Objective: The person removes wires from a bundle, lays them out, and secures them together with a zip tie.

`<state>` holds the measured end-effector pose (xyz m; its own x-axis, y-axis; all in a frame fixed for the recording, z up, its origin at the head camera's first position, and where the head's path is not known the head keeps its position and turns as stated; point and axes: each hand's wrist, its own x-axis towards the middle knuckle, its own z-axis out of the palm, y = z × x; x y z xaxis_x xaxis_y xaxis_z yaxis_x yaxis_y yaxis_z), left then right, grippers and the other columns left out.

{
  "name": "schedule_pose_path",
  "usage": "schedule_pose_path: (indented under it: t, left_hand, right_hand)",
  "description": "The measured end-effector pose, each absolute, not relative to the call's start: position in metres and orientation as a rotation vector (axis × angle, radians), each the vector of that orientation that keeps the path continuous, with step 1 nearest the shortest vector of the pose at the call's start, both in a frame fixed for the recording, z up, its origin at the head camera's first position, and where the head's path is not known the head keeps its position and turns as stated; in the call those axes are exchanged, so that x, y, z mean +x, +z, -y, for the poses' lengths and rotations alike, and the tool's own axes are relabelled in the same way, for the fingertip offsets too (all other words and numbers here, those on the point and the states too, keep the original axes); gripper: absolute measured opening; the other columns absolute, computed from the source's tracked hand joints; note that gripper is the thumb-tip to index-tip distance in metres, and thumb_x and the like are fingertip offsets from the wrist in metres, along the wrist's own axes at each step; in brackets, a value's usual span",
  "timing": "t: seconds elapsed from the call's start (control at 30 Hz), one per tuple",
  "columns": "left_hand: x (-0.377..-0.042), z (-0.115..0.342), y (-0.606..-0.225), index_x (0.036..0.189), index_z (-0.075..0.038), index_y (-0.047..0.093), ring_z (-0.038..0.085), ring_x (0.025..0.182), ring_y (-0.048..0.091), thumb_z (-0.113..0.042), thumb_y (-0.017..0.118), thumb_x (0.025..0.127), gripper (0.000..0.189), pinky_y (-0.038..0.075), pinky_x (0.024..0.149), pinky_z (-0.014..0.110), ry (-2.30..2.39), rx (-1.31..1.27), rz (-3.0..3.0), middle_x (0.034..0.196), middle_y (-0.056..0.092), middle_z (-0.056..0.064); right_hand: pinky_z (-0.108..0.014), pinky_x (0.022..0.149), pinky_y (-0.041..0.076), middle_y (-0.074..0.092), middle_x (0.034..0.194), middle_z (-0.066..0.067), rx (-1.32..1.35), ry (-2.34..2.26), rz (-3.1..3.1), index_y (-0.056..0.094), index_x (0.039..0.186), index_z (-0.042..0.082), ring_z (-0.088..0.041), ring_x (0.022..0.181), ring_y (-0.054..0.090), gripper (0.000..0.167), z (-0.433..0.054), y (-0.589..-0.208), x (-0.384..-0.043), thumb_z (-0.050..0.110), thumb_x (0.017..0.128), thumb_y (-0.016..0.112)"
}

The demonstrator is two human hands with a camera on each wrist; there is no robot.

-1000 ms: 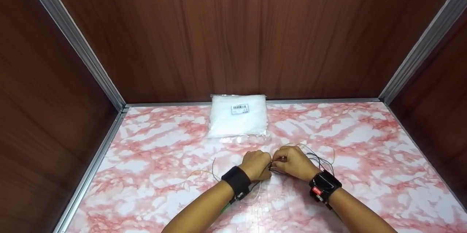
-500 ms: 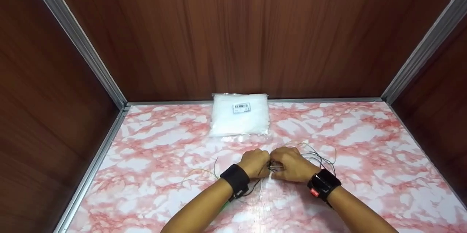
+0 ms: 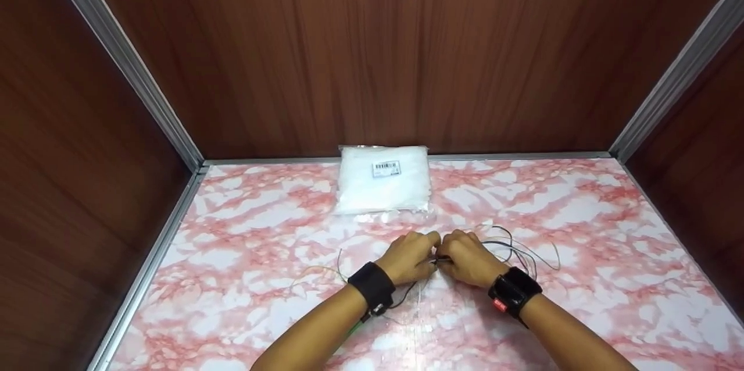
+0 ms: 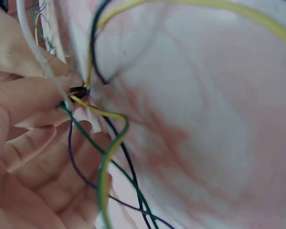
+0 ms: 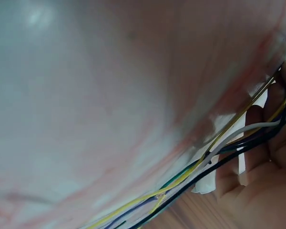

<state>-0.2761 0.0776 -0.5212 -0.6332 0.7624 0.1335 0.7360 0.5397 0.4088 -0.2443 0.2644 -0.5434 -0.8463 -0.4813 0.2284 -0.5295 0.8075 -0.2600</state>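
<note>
Both hands meet over the table, knuckles close together, at the middle of a bundle of thin wires (image 3: 511, 249). My left hand (image 3: 407, 257) pinches the bundle between thumb and fingertips. In the left wrist view, a yellow wire (image 4: 115, 115), a white wire (image 4: 37, 52), a green wire (image 4: 93, 140) and a purple wire (image 4: 78, 169) fan out from that pinch, where a short black band (image 4: 78, 91) shows. My right hand (image 3: 469, 257) grips the bundle just to the right. White, black and yellow wires (image 5: 200, 162) trail past its fingers (image 5: 255, 157) in the right wrist view.
A clear plastic packet (image 3: 383, 185) of white material with a barcode label (image 3: 386, 169) lies at the back of the pink-marbled table (image 3: 250, 214). Brown wood-grain panels (image 3: 372, 51) with metal edging enclose the back and sides. Loose wire ends (image 3: 319, 269) spread left of the left wrist.
My right hand's fingers have gone from pinching near the left hand, through a wider spread, to closing round the bundle. The wire loops on the right have shifted outward.
</note>
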Motion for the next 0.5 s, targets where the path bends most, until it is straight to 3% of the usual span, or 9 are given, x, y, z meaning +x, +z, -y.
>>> schedule_pose_path:
  t: [0.13, 0.33, 0.5]
  left_hand:
    - [-0.2782, -0.0762, -0.5185, 0.1, -0.008, 0.061, 0.007, 0.068, 0.058, -0.005, 0.07, 0.08, 0.023, 0.041, 0.058, 0.014, 0.851, 1.391, -2.605, 0.086, 0.072, 0.002]
    - [-0.278, -0.0734, -0.5171, 0.089, -0.012, 0.073, -0.001, 0.065, 0.052, -0.01, 0.069, 0.086, 0.005, 0.04, 0.059, 0.01, 0.923, 1.44, -2.564, 0.084, 0.074, -0.005]
    - [-0.2751, -0.0742, -0.5163, 0.084, -0.015, 0.073, 0.0, 0.063, 0.049, -0.013, 0.067, 0.087, 0.007, 0.038, 0.057, 0.011, 0.766, 1.48, -2.609, 0.077, 0.069, -0.008]
  right_hand:
    - [-0.033, 0.068, 0.039, 0.065, 0.079, 0.004, 0.781, 0.43, 2.83, 0.068, 0.076, 0.02, -0.018, 0.078, 0.055, 0.012, -0.263, -0.5424, -0.2445, 0.011, 0.076, 0.075]
    - [-0.032, 0.068, 0.037, 0.056, 0.083, 0.001, 0.77, 0.272, 2.871, 0.064, 0.083, 0.018, -0.019, 0.079, 0.048, 0.006, -0.2614, -0.5426, -0.2417, 0.018, 0.085, 0.07]
    - [-0.031, 0.068, 0.043, 0.054, 0.079, 0.003, 0.807, 0.339, 2.841, 0.066, 0.08, 0.015, -0.016, 0.075, 0.05, 0.007, -0.2649, -0.5416, -0.2402, 0.009, 0.081, 0.07]
